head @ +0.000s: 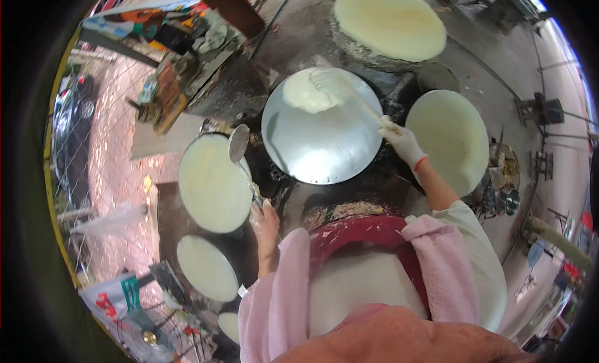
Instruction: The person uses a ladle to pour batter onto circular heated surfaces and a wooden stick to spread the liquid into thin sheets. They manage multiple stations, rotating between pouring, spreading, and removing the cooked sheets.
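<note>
A round metal griddle [323, 143] lies before me, with a pool of pale batter [306, 92] on its far part. My right hand [405, 141], in a white glove, grips a long thin stick [360, 98] whose blurred far end is in the batter. My bare left hand [265, 220] holds a metal ladle [239, 143] by its handle; the bowl hangs at the edge of the griddle with a pale batter sheet [214, 183] on the left. Right of the middle griddle lies another pale sheet [447, 141].
A large pale sheet [390, 24] covers a griddle beyond. Smaller pale rounds [207, 268] lie at the lower left, near a fan [149, 337]. A red basin [360, 227] is close to my body. A wire fence stands at left, and metal containers [509, 200] at right.
</note>
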### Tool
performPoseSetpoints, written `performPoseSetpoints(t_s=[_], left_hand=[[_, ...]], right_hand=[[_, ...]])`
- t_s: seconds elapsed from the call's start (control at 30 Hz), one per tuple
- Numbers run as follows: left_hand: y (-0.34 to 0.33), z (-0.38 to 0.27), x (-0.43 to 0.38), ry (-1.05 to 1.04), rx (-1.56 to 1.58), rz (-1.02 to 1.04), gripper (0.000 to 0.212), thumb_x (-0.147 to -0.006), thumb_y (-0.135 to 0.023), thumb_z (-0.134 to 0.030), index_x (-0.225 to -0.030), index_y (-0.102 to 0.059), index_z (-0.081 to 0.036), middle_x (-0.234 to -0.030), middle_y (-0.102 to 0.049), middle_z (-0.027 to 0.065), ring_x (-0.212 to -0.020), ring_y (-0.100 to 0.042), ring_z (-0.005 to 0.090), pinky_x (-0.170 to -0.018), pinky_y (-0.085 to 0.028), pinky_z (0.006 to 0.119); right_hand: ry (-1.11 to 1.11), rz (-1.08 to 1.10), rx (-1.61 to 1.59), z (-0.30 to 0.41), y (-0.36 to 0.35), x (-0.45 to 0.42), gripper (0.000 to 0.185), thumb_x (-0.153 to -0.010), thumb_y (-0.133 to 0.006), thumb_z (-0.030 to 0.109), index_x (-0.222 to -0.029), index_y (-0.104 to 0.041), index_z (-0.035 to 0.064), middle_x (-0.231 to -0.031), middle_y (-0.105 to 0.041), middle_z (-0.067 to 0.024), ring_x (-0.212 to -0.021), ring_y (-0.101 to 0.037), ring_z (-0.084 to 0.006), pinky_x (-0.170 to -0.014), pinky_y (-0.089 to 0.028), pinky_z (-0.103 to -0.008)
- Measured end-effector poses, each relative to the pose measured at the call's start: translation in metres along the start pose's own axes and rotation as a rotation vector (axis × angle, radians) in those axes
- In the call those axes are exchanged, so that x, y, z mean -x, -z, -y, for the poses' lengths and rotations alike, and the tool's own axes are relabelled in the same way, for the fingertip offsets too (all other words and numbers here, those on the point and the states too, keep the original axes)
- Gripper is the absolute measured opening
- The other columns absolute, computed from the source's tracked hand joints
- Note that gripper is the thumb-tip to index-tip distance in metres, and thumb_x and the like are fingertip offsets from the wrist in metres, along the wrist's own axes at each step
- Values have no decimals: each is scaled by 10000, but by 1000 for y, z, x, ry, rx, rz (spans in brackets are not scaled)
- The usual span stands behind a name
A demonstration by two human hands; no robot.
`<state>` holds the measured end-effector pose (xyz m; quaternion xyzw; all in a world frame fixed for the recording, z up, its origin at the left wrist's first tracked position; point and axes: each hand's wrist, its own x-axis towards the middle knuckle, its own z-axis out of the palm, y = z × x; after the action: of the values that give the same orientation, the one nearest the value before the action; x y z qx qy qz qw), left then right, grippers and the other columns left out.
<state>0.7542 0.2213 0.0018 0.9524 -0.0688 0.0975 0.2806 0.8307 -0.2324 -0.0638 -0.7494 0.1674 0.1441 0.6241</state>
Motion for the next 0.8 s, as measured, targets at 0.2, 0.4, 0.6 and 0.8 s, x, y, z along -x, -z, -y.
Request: performPoseSetpoints(t_s=[0.2, 0.4, 0.6, 0.8], left_hand=[[17, -72, -9, 803, 613, -13, 163, -943, -488, -162, -829, -492, -45, -548, -451, 14, -380, -393, 84, -352, -293, 242], [14, -74, 12, 797, 494, -36, 179, -928, -487, -158, -792, -484, -41, -513, -439, 26, -367, -415, 107, -344, -310, 275], [10, -82, 21, 992, 629, -49, 134, -926, -523, -148, -838, -464, -66, -581, -447, -2, -417, -406, 70, -379, -345, 227], [8, -80, 32, 792, 395, -52, 203, -928, -499, -163, -767, -475, -41, -509, -452, 24, -358, -424, 108, -332, -300, 262]], right_hand=[[-408, 374, 46, 64, -41, 11, 424, -922, -597, 217, -1305, -539, 44, -1166, -615, -73, -971, -574, -107, -852, -449, -224], [196, 135, 59, 22, 20, -45, 440, -924, -589, 212, -1315, -519, 23, -1275, -583, -91, -1006, -581, -136, -880, -452, -273], [-372, 598, 117, 50, -5, -33, 480, -903, -617, 206, -1335, -500, 32, -1298, -573, -56, -710, -529, -31, -650, -451, -197], [256, 335, 119, 18, 31, -102, 445, -897, -602, 186, -1301, -531, 13, -1316, -562, -57, -707, -554, -92, -628, -464, -233]])
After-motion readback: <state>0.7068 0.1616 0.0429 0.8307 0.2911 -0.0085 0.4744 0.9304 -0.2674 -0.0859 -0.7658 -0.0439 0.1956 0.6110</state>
